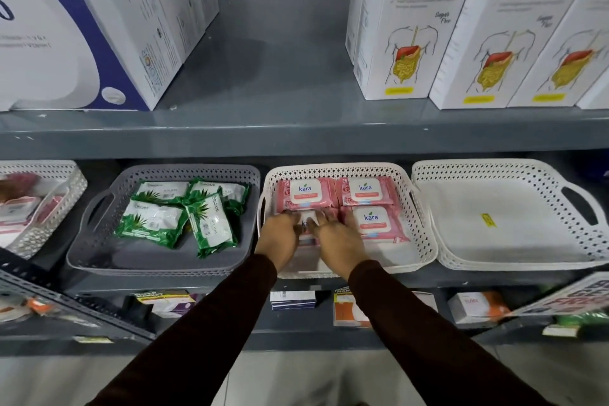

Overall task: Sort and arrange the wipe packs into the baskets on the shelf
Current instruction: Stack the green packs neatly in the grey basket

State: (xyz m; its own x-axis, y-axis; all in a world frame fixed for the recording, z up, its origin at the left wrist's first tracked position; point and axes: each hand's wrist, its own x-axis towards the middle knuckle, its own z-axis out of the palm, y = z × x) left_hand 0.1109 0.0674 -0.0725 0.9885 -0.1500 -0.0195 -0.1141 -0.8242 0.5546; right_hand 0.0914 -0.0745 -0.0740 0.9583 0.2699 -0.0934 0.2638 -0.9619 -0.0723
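A white basket (pixel 425 241) in the middle of the shelf holds pink Kara wipe packs: two at the back (pixel 304 194) (pixel 364 193) and one at the front right (pixel 375 222). My left hand (pixel 280 236) and my right hand (pixel 337 239) both rest on a fourth pink pack (pixel 308 219) at the front left of that basket; it is mostly hidden under my fingers. A grey basket (pixel 95 250) to the left holds several green Origami wipe packs (pixel 151 221), lying loosely and overlapping. An empty white basket (pixel 514 224) stands at the right.
At the far left a clear basket (pixel 49 217) holds more pink packs. The shelf above carries large white boxes (pixel 398 43) right and left, with a bare gap between them. The shelf below holds small boxes (pixel 293 300).
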